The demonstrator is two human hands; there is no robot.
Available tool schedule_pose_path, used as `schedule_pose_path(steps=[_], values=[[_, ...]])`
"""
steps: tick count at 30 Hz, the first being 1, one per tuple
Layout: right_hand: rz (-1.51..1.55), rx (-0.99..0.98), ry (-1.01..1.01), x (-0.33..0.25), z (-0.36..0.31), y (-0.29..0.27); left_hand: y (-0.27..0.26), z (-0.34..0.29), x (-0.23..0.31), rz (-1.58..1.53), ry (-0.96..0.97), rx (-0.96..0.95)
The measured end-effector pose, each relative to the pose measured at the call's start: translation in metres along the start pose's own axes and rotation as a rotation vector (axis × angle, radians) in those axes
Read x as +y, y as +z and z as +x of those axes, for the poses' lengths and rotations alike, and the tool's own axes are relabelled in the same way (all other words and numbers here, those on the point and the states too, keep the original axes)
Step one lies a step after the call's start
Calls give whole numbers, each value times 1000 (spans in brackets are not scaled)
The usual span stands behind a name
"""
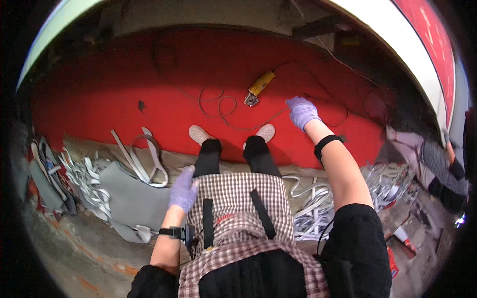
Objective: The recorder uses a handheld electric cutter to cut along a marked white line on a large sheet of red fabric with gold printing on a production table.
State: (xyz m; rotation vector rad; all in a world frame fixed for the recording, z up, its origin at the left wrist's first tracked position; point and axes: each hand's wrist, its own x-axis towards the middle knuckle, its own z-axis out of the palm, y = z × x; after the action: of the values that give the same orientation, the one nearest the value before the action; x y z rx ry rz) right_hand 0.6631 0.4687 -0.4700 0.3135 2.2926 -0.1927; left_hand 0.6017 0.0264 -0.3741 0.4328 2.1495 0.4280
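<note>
My right hand [302, 113], in a purple glove, reaches forward over the red floor covering [164, 107]. Its fingers are closed on a thin power cord [271, 119], which trails off in loops to the left. Just beyond lies a yellow hand-held electric cutter [261, 84] with a metal head, apart from the hand. My left hand [184, 189], gloved alike, hangs beside the checked apron [238, 196] with its fingers loosely extended and nothing visible in it. Near that hand a large grey sheet [131, 191] lies on the ground.
Tangled pale strips [315, 208] are heaped to the right, and more strips [87, 181] to the left. A curled grey band [149, 159] stands by the floor covering's near edge. A large white and red curved panel [422, 54] overhangs the far right. Crumpled fabric [422, 154] sits at right.
</note>
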Motion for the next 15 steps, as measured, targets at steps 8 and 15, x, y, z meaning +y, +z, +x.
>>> schedule_pose_path(steps=[8, 15], values=[[-239, 161, -147, 5, 152, 104, 97, 2, -9, 164, -33, 48], [-390, 147, -198, -8, 268, 176, 106, -11, -14, 74, -150, 211]])
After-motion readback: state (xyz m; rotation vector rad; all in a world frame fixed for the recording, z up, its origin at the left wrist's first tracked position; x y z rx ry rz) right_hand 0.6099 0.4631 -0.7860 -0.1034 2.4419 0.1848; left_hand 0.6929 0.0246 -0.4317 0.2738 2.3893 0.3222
